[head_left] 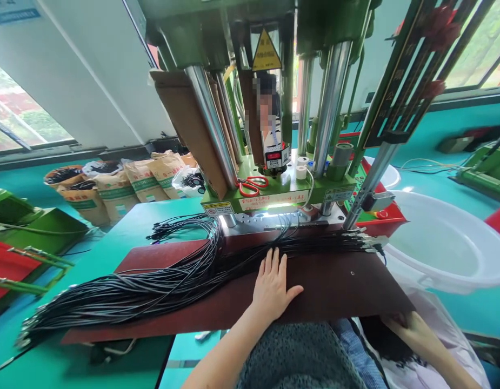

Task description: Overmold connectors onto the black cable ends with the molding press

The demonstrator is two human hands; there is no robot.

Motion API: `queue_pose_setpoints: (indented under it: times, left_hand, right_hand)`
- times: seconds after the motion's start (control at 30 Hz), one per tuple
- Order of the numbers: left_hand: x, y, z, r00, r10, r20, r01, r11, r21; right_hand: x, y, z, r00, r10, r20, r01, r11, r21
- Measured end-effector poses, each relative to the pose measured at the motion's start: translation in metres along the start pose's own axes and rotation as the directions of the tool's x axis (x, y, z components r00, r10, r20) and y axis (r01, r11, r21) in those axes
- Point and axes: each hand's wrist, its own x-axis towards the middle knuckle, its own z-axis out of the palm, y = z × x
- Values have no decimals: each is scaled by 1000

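Dark red-brown board [339, 286] lies across the teal table [152, 216] in front of a green press [274, 190]. This is the head view, the only one.

The left hand [274, 286] lies palm down on the board, forearm coming up from the lower edge. Its four fingers are stretched forward and close together, its thumb is spread to the right, and it grips nothing. The fingertips touch the black cables [172, 281].

The right hand [404, 324] is low at the board's near right corner, fingers curled at the edge and partly hidden. Whether it grips the board cannot be told.

The cables are too many to count. They fan from the left of the table across the board to the press's base.

On the press lie one pair of red-handled scissors [253, 185] and two white rolls [301, 167]. One white basin [444, 243] stands to the right.
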Motion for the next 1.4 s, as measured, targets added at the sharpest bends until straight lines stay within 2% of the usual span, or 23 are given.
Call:
queue_pose_setpoints:
  times: [0.1,0.3,0.43,0.53,0.77,0.93,1.0,1.1,1.17,1.27,1.33,1.4]
  left_hand:
    - [5,1,10,999,30,-39,-27,997,73]
    - [10,3,0,998,-20,-58,27,993,117]
    - [13,6,0,998,12,-56,-4,991,137]
    - [14,7,-1,997,29,-65,-18,987,160]
    - [31,-6,-7,997,73,-40,-63,972,227]
    - [24,-8,-2,992,75,-99,-52,975,217]
    - [22,-6,-2,996,47,-82,-29,979,202]
    - [25,-3,-4,995,67,80,-80,981,179]
    - [29,0,-5,978,110,179,-139,977,160]
    - [36,4,-8,964,147,222,-182,972,146]
    - [40,4,-16,964,120,237,-139,988,67]
    - [44,0,-31,953,60,297,-11,986,-164]
  right_hand:
    - [-4,9,0,998,3,62,-1,1000,-26]
    - [-1,10,-3,990,-79,121,87,995,-58]
    - [0,6,-10,984,-142,112,155,981,-117]
    - [-3,8,-16,981,-177,85,184,979,-85]
    - [-14,18,-36,997,-72,33,69,995,78]
    - [-19,14,-47,999,-42,-31,45,993,109]
    - [-19,5,-50,995,-56,-79,63,994,93]
    - [-18,-18,-53,978,-135,-158,141,989,31]
    - [-21,-40,-52,960,-203,-191,210,978,14]
    - [-32,-81,-38,946,-259,-196,278,958,74]
    - [-42,-108,-20,959,-270,-92,284,934,218]
    - [-48,-132,5,954,-267,137,164,846,507]
